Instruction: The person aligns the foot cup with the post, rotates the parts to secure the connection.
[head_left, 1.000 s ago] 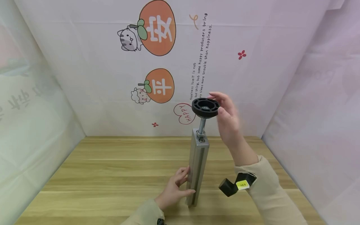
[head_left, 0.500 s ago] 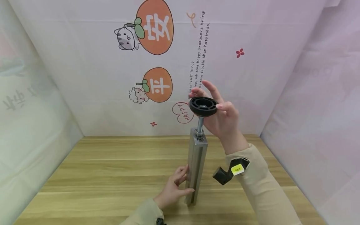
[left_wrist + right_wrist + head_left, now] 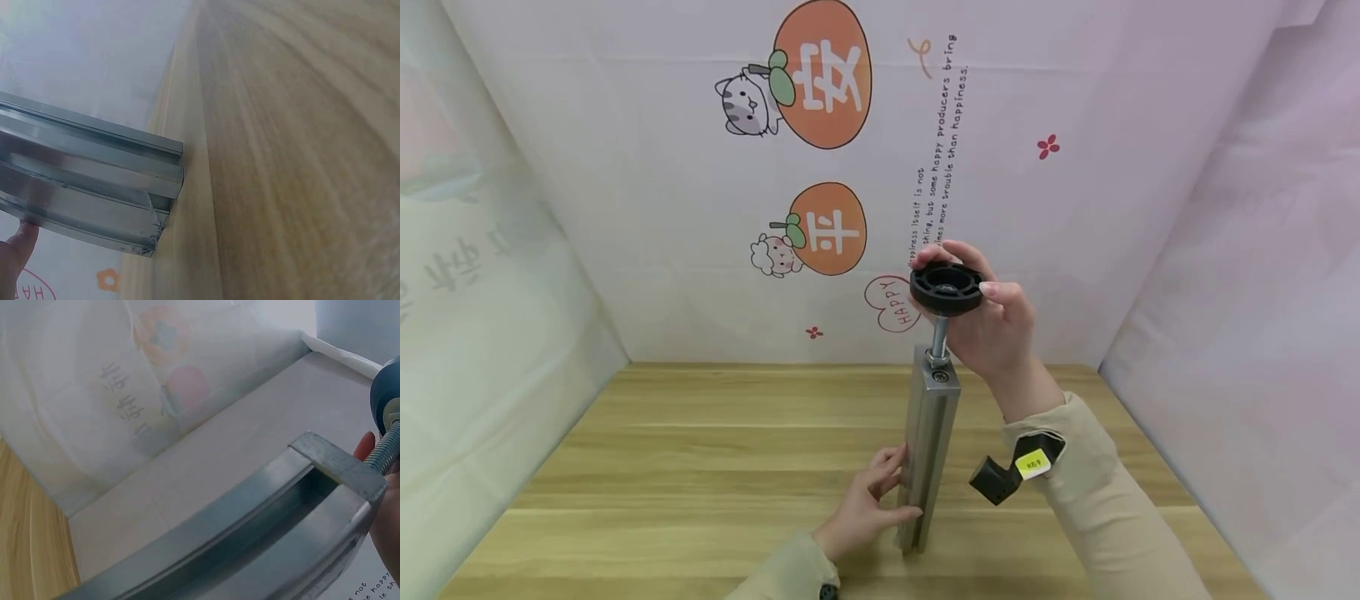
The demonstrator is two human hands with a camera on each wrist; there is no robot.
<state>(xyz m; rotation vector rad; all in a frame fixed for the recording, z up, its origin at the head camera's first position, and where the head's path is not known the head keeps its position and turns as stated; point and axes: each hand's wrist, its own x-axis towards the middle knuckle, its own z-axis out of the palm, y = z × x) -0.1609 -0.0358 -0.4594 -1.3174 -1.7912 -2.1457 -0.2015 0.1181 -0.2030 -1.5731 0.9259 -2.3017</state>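
Note:
A silver aluminium profile stands upright on the wooden table. From its top end rises a threaded rod with a nut at the base, carrying a black round levelling foot. My left hand grips the profile low down, thumb on the near side and fingers behind. At the top, my right hand holds the foot's rim, with the thumb at its right edge and fingers round the far side. In the right wrist view, the profile's slotted end and the rod show close up.
The wooden tabletop spreads around the profile. A printed white cloth hangs behind it, with more cloth at the left and right sides. A black wrist camera juts from my right sleeve.
My right hand shifts left from beside the foot, its fingers spread behind it, then settle round the rim. The left hand keeps its hold low on the profile.

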